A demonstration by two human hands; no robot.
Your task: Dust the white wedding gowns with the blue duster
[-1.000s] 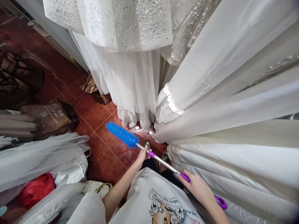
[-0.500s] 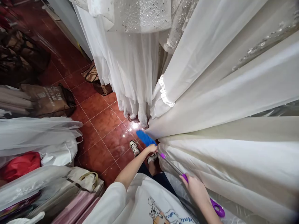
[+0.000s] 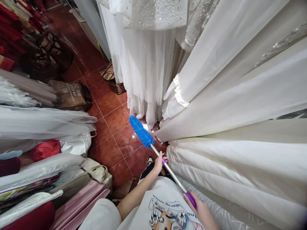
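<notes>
A duster with a fluffy blue head and a silver pole with purple parts slants across the middle. Its blue head hangs over the red tiled floor, beside the hems of white gowns. My left hand is at the pole near the upper purple collar, thumb and fingers around it. Lower down, my right hand is wrapped round the purple handle, close to the front of my white shirt.
Long white skirts fill the right side. On the left are more gowns, a red cloth and pink folded fabric. Brown bags rest on the red tiles.
The duster's blue head has risen and moved left, and more of it shows. Both hands sit lower in the view. The left hand has moved from beside the blue head to the purple collar.
</notes>
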